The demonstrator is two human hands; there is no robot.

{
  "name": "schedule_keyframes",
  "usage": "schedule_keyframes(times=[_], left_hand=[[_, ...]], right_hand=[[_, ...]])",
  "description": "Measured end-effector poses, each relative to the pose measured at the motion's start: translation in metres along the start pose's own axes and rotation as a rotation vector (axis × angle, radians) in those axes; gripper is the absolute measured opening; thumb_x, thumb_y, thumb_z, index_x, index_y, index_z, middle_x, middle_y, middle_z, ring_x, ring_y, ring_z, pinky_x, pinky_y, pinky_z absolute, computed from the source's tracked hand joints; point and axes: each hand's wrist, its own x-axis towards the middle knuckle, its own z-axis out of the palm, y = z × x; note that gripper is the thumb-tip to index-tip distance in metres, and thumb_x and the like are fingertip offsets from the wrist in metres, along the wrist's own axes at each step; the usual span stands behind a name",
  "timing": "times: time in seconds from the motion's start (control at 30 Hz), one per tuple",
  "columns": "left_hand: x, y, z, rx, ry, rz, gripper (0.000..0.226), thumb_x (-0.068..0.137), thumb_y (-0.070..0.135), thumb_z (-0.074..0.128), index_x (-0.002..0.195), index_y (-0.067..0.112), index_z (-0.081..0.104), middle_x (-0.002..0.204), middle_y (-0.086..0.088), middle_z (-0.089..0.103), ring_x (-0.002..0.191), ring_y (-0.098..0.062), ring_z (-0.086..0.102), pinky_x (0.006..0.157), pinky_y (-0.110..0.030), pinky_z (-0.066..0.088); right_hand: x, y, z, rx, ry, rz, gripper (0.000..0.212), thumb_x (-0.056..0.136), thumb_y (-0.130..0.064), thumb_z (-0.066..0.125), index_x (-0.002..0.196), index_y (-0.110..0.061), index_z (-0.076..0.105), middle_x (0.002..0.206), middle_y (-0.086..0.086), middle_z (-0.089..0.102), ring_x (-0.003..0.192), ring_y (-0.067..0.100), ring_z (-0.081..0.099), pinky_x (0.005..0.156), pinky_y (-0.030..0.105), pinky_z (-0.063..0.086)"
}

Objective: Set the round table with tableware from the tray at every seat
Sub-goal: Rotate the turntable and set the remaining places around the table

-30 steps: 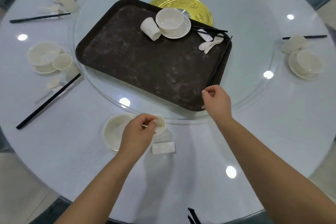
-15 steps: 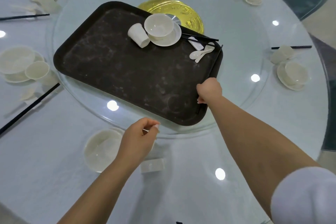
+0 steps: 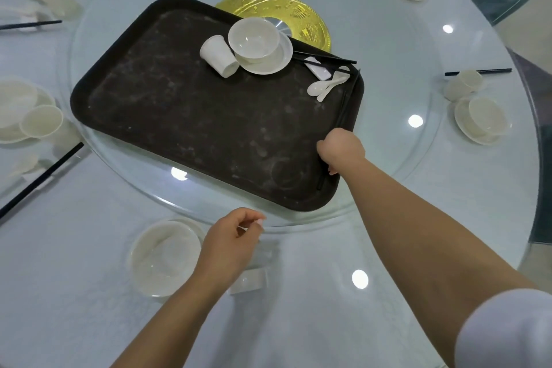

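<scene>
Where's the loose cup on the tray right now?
In the head view the cup lies tipped on its side in the far part of the tray, touching the left side of the bowl stacked on a plate.

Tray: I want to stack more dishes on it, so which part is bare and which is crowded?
The tray is bare across its left and near parts, from the cup down to the near rim. Its far right corner is crowded: bowl on a saucer, spoons and chopsticks, which the right hand grips.
</scene>
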Motion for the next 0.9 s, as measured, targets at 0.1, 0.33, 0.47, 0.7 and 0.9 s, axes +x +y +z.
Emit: schedule_keyframes(times=[0.1,0.33,0.47,0.7,0.9], left_hand=[[-0.001,-0.002,0.000,0.010,-0.003,-0.001,0.011,0.096,0.033,0.057,0.090,0.042,0.059,0.093,0.018,0.064,0.089,-0.009,0.064,0.079,-0.021,0.053],[-0.009,-0.009,-0.004,0.007,-0.014,-0.011,0.012,0.095,0.033,0.057,0.087,0.042,0.060,0.090,0.018,0.066,0.086,-0.008,0.065,0.074,-0.017,0.052],[-0.017,-0.011,-0.006,-0.011,-0.015,-0.004,0.014,0.094,0.030,0.058,0.087,0.041,0.064,0.085,0.017,0.068,0.082,-0.004,0.066,0.070,-0.015,0.050],[-0.032,-0.014,-0.009,-0.110,-0.044,-0.027,0.011,0.096,0.029,0.057,0.091,0.032,0.067,0.092,0.008,0.070,0.075,0.000,0.068,0.068,-0.015,0.051],[-0.043,0.005,0.004,-0.329,-0.130,-0.234,0.023,0.101,0.042,0.045,0.112,0.028,0.060,0.104,0.007,0.068,0.086,-0.013,0.071,0.066,-0.022,0.054]], right_hand=[[0.001,-0.001,-0.001,-0.012,-0.041,0.024,0.028,0.093,-0.024,0.044,0.074,-0.008,0.056,0.063,0.009,0.066,0.062,0.026,0.066,0.055,0.029,0.044],[-0.008,0.002,0.002,0.053,-0.106,0.056,0.023,0.089,-0.028,0.052,0.078,-0.008,0.059,0.049,0.006,0.066,0.059,0.024,0.071,0.077,0.037,0.058],[-0.013,0.010,0.002,0.197,-0.136,0.091,0.025,0.089,-0.024,0.053,0.077,-0.004,0.059,0.052,0.009,0.068,0.049,0.021,0.068,0.069,0.032,0.059],[-0.057,0.030,0.011,0.368,-0.075,-0.054,0.040,0.090,-0.024,0.050,0.054,-0.008,0.057,0.048,0.005,0.066,0.039,0.014,0.060,0.044,0.021,0.041],[-0.123,0.027,0.019,0.555,-0.160,-0.230,0.035,0.091,-0.020,0.056,0.057,-0.012,0.050,0.049,0.005,0.064,0.038,0.015,0.056,0.036,0.018,0.037]])
